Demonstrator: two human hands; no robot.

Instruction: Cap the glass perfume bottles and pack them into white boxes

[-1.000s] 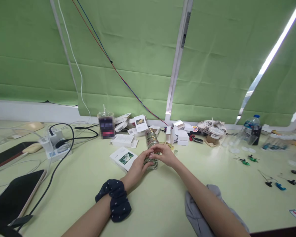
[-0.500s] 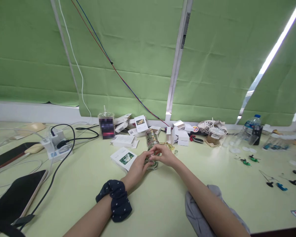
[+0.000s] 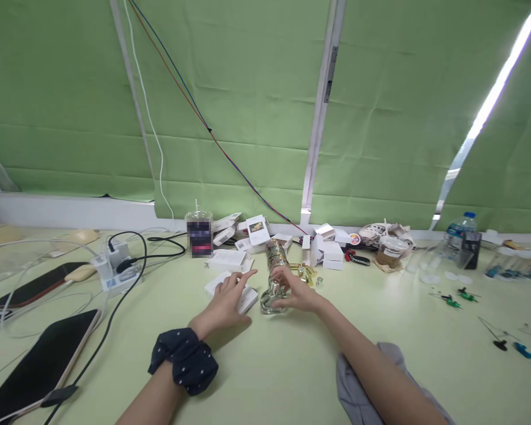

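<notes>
My left hand (image 3: 225, 300) is spread over a white box (image 3: 248, 300), index finger stretched out and thumb apart; whether it presses on the box I cannot tell. The box's printed top is mostly hidden by the hand. My right hand (image 3: 298, 293) curves around the near end of a long, shiny metallic object (image 3: 271, 302), thumb on the near side and fingers over the top. That object looks silver close to me and gold-brown farther back; its kind is unclear. Small gold pieces (image 3: 307, 274) lie just beyond my right hand.
Several white cartons (image 3: 230, 260) are heaped at the back, beside a lidded drink cup (image 3: 199, 235). To the left are a power strip (image 3: 119, 277), cables and a dark tablet (image 3: 44, 360). Small green-handled tools (image 3: 451, 301), clear containers and a water bottle (image 3: 462, 227) stand or lie right.
My hands were together over the shiny object. My left hand has moved left onto the white box and opened, while my right stays at the object. The view has shifted slightly.
</notes>
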